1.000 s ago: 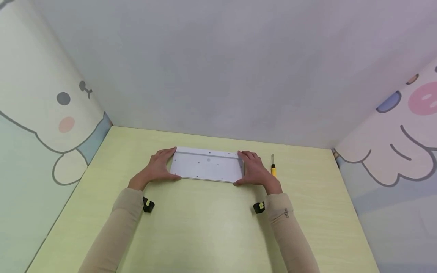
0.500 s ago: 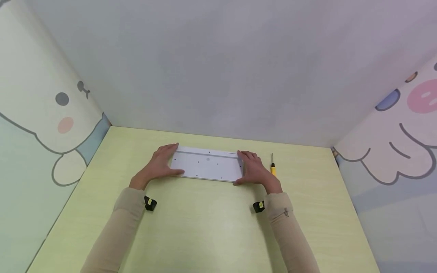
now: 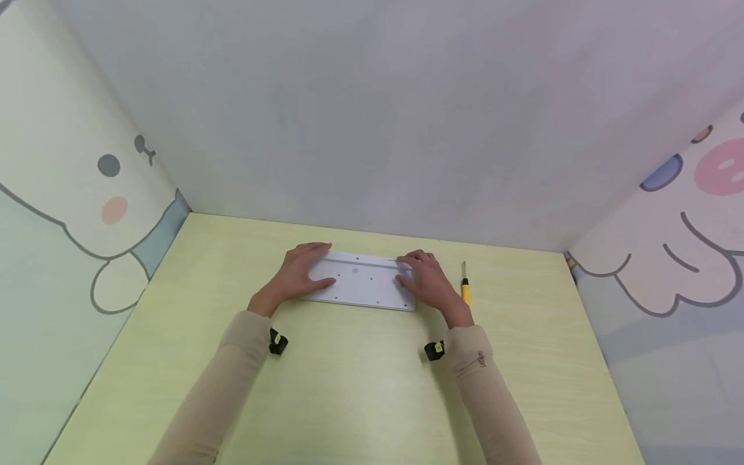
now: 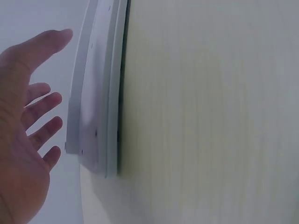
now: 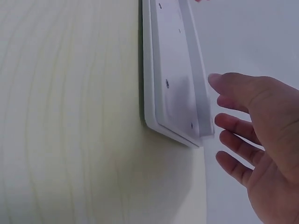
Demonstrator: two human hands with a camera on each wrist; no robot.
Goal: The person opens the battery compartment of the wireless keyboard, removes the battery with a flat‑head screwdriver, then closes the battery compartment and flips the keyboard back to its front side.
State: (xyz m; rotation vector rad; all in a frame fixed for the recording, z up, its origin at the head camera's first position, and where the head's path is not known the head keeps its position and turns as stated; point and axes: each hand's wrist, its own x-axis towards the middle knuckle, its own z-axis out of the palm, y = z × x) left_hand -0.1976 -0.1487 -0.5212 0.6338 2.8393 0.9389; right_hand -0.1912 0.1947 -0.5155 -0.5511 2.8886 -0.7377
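A white keyboard [image 3: 361, 287] lies underside up on the table, with small screws across its back and a raised strip along the far side. Over its left end is my left hand [image 3: 295, 274], thumb and fingers spread. The left wrist view has these fingers [image 4: 44, 130] apart from the keyboard [image 4: 93, 93]. My right hand [image 3: 431, 281] hovers at the right end, its fingers loosely bent. A gap shows between that hand [image 5: 273, 130] and the keyboard [image 5: 177, 84] in the right wrist view. Neither hand grips anything.
To the right of my right hand lies a screwdriver [image 3: 465, 289] with a yellow handle, its tip pointing away. The pale yellow table [image 3: 354, 381] meets a plain wall [image 3: 372, 161] at the back. Cartoon-printed walls flank both sides.
My left hand has moved right, from the keyboard's left end to over it. My right hand has let go of the right edge and shifted slightly inward. The keyboard stays in place.
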